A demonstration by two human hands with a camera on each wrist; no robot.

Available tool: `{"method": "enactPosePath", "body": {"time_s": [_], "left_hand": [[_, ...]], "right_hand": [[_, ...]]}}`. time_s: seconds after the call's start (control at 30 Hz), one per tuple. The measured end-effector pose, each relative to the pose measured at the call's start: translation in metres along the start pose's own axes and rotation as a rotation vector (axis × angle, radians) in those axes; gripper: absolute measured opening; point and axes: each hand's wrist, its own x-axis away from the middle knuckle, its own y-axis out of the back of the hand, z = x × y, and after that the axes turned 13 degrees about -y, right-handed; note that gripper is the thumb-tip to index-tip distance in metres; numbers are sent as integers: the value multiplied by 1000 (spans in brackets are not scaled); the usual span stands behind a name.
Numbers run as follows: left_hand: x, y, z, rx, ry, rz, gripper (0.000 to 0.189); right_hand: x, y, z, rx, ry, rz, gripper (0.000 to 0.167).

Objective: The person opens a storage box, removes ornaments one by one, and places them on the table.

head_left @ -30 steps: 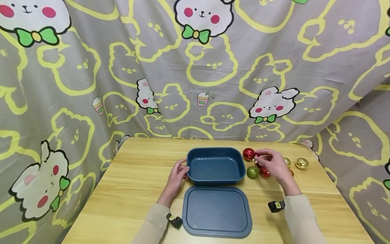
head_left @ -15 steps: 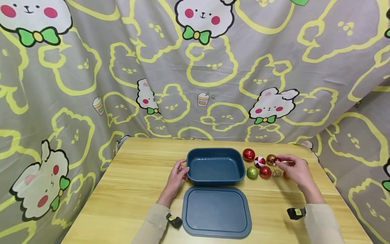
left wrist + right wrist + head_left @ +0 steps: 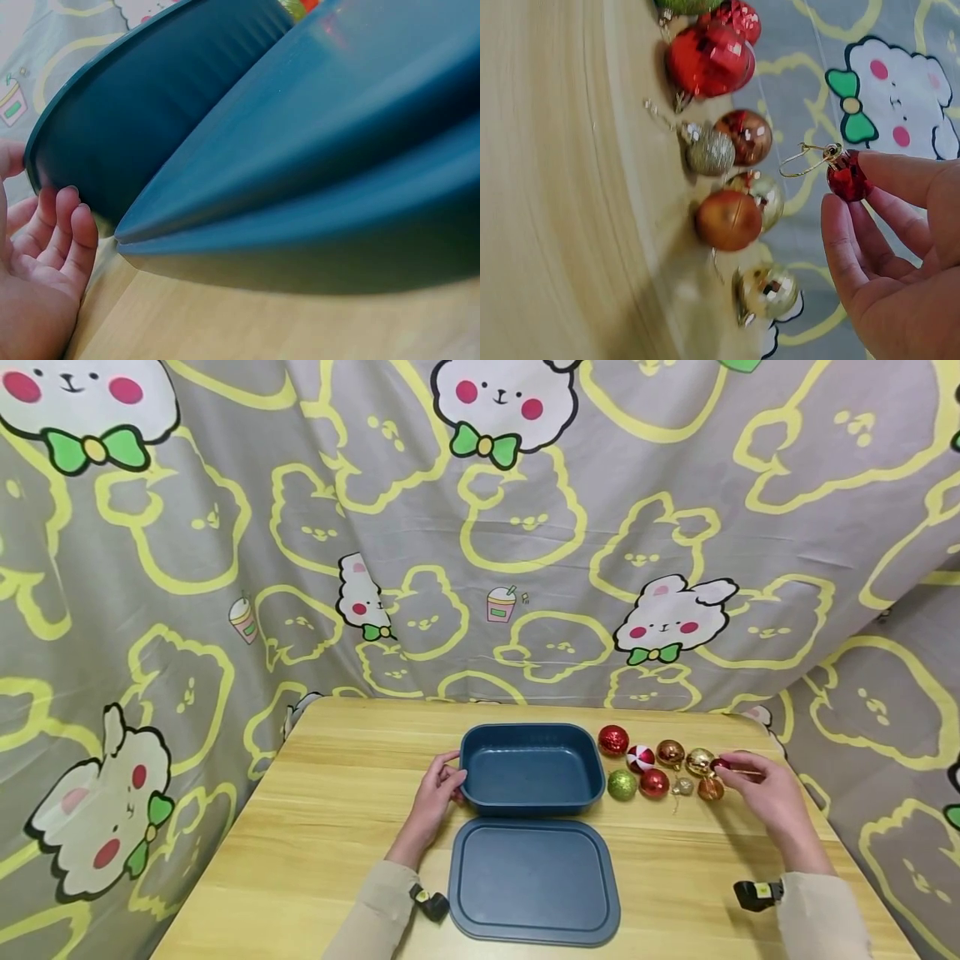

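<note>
My right hand (image 3: 769,791) pinches a small red bauble (image 3: 847,177) between thumb and fingertips, its gold hanging loop sticking out. That bauble is held above the right end of a group of Christmas baubles. In the group are a red bauble (image 3: 613,740), a red-and-white striped one (image 3: 640,758), a green one (image 3: 621,784), a small silver one (image 3: 710,150) and an orange one (image 3: 729,219). At the left end of a dark blue rectangular box (image 3: 531,811), my left hand (image 3: 431,796) holds the rim and side wall, fingers bent against the outside (image 3: 49,247). The box's inside is bare.
A flat blue-grey lid (image 3: 535,881) lies on the wooden table (image 3: 315,827), directly in front of the box. One gold bauble (image 3: 769,291) sits apart at the far right, hidden behind the hand in the head view. A patterned curtain (image 3: 420,527) hangs behind and beside the table.
My right hand, with the small red bauble, has moved right along the row, uncovering the striped, brown and gold baubles. The left hand, box and lid stay where they were.
</note>
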Motion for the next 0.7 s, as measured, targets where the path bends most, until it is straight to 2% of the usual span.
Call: {"method": "enactPosePath", "body": {"time_s": [0.27, 0.47, 0.7], "left_hand": [[0, 0, 0, 9, 14, -3, 42], [0, 1, 0, -8, -1, -10, 43], [0, 2, 2, 5, 3, 6, 43]], "right_hand": [[-2, 11, -19, -47, -57, -21, 60], [-6, 11, -32, -37, -64, -72, 57], [-9, 11, -45, 11, -130, -130, 52]]}}
